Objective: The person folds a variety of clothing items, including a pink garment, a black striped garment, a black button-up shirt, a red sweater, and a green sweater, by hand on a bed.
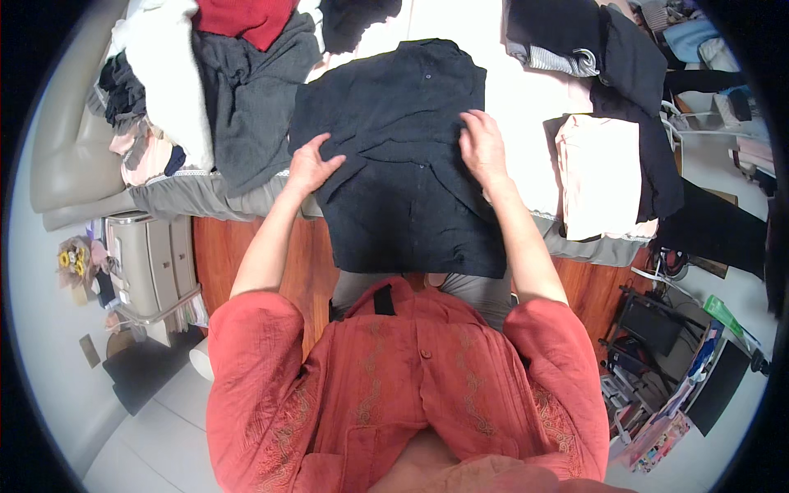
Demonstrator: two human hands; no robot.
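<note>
A black buttoned shirt [400, 203] lies spread on the bed in front of me, its lower part hanging over the near edge and its collar end pointing away. Creases run across its middle. My left hand [313, 165] is at the shirt's left side, thumb and fingers apart, with no cloth between them. Over the right side of the shirt is my right hand [482, 145], its fingers slightly curled; whether they pinch any cloth cannot be told.
Left on the bed lie a dark grey garment [259, 105], a white garment [175, 80] and a red knit [246, 21]. A folded pale pink cloth [599, 175] and dark folded clothes [555, 28] lie right. A beige cabinet [138, 265] stands left of the bed.
</note>
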